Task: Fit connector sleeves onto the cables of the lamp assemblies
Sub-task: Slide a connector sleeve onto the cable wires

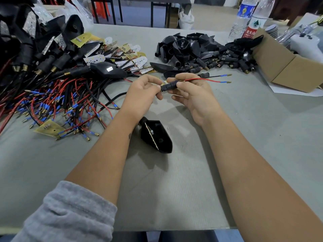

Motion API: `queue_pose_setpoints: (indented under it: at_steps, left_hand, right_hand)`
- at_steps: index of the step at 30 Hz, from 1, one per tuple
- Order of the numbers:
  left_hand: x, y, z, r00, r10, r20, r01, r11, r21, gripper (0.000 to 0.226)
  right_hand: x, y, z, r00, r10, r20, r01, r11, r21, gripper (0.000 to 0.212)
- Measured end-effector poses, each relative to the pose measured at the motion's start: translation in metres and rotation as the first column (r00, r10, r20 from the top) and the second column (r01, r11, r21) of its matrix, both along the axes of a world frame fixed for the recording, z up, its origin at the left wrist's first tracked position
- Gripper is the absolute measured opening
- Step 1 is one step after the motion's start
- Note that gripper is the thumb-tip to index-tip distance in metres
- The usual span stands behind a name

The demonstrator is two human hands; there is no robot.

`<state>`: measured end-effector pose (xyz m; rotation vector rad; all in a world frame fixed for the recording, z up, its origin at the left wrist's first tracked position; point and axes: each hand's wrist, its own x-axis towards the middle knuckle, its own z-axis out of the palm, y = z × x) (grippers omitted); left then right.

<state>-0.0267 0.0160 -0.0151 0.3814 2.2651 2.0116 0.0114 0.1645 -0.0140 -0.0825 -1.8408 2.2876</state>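
Observation:
Above the middle of the table, my left hand (145, 91) and my right hand (190, 92) hold a black connector sleeve (168, 87) between them. My left fingers pinch its left end and my right fingers curl round its right end. A red wire and a black wire (209, 79) with blue-capped brass tips stick out to the right of the sleeve. A black lamp housing (157, 137) with a small board edge showing lies on the table between my forearms.
At the left lies a heap of wired lamp assemblies (52, 95) with red and black cables. A pile of black housings and sleeves (201, 51) sits at the back. A cardboard box (286, 67) and two water bottles (248, 18) stand at the right.

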Motion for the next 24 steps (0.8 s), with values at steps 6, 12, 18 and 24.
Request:
queue_pose_setpoints:
  at_steps: [6, 12, 18, 24]
  left_hand:
    - [-0.003, 0.002, -0.001, 0.994, -0.004, 0.112, -0.010, 0.992, 0.123, 0.019]
    - [-0.005, 0.000, -0.002, 0.984, -0.012, 0.176, -0.027, 0.976, 0.214, 0.015]
    - [-0.005, 0.001, -0.003, 0.979, -0.115, 0.169, 0.092, 0.986, 0.136, 0.022]
    - [-0.007, -0.002, -0.007, 0.992, -0.087, 0.093, 0.085, 0.996, 0.025, 0.025]
  right_hand:
    - [-0.001, -0.003, -0.001, 1.000, 0.031, -0.002, -0.031, 0.999, -0.022, 0.012]
    - [-0.006, -0.002, -0.001, 0.998, -0.061, -0.018, 0.054, 0.960, -0.274, 0.027]
    - [-0.007, 0.011, 0.001, 0.987, -0.160, -0.032, 0.118, 0.836, -0.535, 0.035]
    - [-0.008, 0.013, 0.000, 0.971, -0.236, 0.036, 0.224, 0.847, -0.483, 0.029]
